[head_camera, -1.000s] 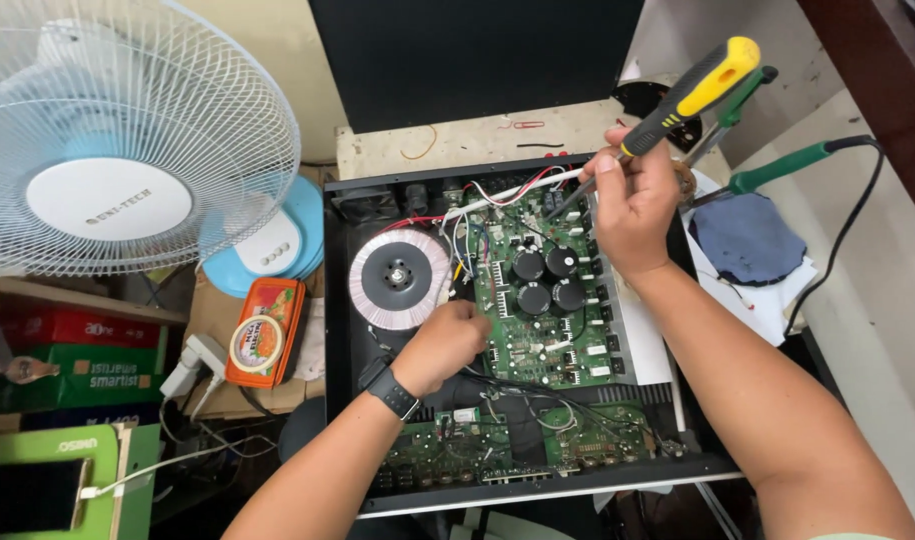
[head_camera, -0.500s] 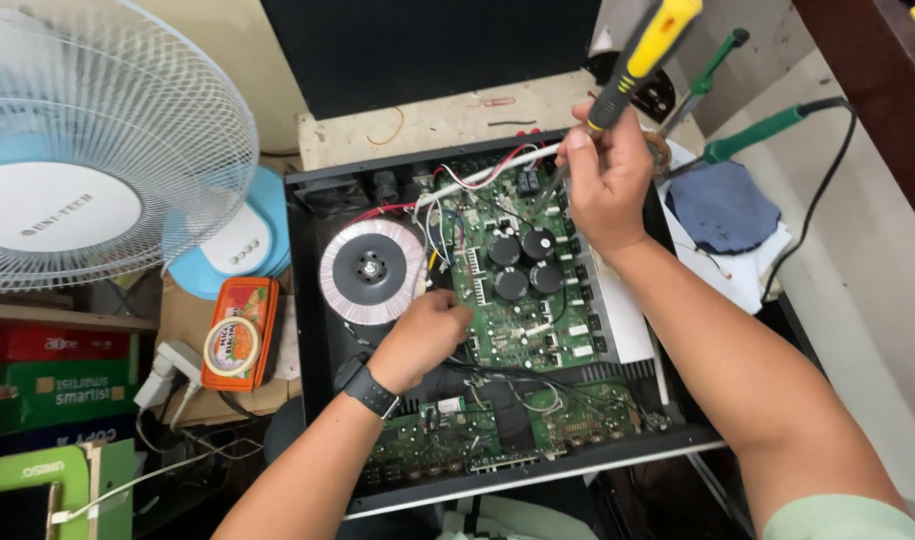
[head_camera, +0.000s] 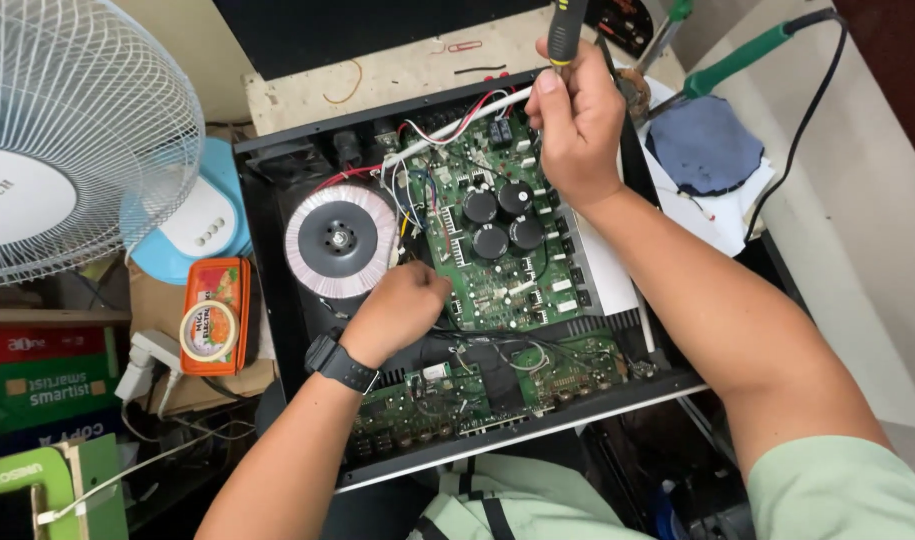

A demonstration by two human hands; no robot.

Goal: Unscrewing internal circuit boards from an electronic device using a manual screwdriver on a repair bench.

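At twelve o'clock of the green circuit board [head_camera: 492, 255], your right hand [head_camera: 577, 125] is closed around a yellow-and-black screwdriver handle [head_camera: 565, 28]. Your left hand [head_camera: 402, 305], curled with its fingers hidden, rests at the board's eight o'clock edge, so you cannot tell whether it grips anything. Both sit inside the open black metal amplifier chassis [head_camera: 277, 250]. A round white-and-pink toroidal transformer [head_camera: 339, 240] lies at nine o'clock of the board, an orange rectangular tin [head_camera: 215, 315] beyond the chassis wall.

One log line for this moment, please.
left hand: rests on circuit board edge | right hand: grips screwdriver at case back | round coil: untouched
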